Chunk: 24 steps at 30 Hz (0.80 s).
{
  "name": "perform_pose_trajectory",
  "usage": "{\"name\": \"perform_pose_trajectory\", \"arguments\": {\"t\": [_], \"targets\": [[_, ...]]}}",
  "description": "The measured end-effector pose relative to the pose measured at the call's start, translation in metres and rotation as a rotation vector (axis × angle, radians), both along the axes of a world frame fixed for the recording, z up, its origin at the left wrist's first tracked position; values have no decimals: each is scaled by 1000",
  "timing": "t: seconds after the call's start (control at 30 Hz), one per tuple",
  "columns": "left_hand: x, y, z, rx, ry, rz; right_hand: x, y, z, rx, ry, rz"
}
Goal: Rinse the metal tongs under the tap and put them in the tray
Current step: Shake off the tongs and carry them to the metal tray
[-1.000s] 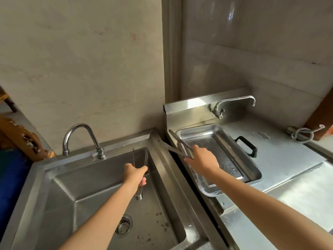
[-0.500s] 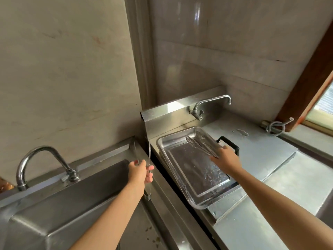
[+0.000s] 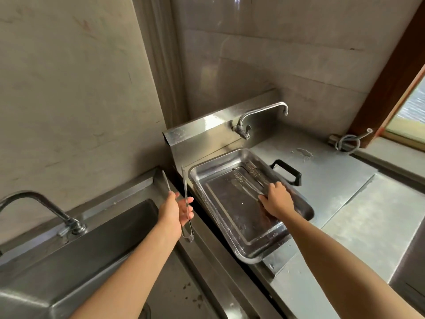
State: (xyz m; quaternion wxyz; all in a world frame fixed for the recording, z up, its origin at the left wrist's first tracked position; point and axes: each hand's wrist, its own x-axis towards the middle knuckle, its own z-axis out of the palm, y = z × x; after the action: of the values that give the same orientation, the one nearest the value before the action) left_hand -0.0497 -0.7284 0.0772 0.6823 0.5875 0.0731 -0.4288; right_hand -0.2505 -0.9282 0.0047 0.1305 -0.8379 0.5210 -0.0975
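Note:
My right hand (image 3: 277, 199) holds a pair of metal tongs with perforated tips (image 3: 247, 179) low inside the steel tray (image 3: 243, 249), tips pointing to the tray's far end. My left hand (image 3: 177, 208) grips a second, slimmer pair of metal tongs (image 3: 185, 192) upright, prongs up, over the rim between the sink (image 3: 96, 247) and the tray. The sink tap (image 3: 34, 203) stands at the left with no water running.
A second tap (image 3: 259, 116) is fixed to the steel backsplash behind the tray. The tray has a black handle (image 3: 288, 172) and sits on a steel counter (image 3: 340, 180). A coiled hose (image 3: 347, 142) lies by the window sill at right.
My right hand has carried its tongs from the sink edge into the tray and lowered them. My left hand with its tongs moved right, from over the sink to its rim.

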Motion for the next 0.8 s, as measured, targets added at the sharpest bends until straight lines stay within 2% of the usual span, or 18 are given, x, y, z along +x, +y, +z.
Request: {"name": "perform_pose_trajectory", "arguments": {"t": [0.2, 0.33, 0.43, 0.5, 0.57, 0.63, 0.8], "targets": [[-13, -13, -3, -41, -3, -6, -3, -3, -4, -3, 7, -7], [-24, -24, 0, -134, 26, 7, -2, 3, 16, -38, -1, 14], [-34, -34, 9, -245, 81, -9, 8, 28, 46, -83, -122, 137], [-43, -42, 16, -327, 96, -44, 15, 54, 67, -7, -209, 307], [-53, -52, 23, -393, 63, -82, 19, 78, 85, 145, -289, 467], [-61, -61, 30, -407, 2, -130, 21, 90, 96, 233, -322, 505], [-74, -71, 32, -361, -201, -262, 20, 87, 109, 104, -306, 347]]}}
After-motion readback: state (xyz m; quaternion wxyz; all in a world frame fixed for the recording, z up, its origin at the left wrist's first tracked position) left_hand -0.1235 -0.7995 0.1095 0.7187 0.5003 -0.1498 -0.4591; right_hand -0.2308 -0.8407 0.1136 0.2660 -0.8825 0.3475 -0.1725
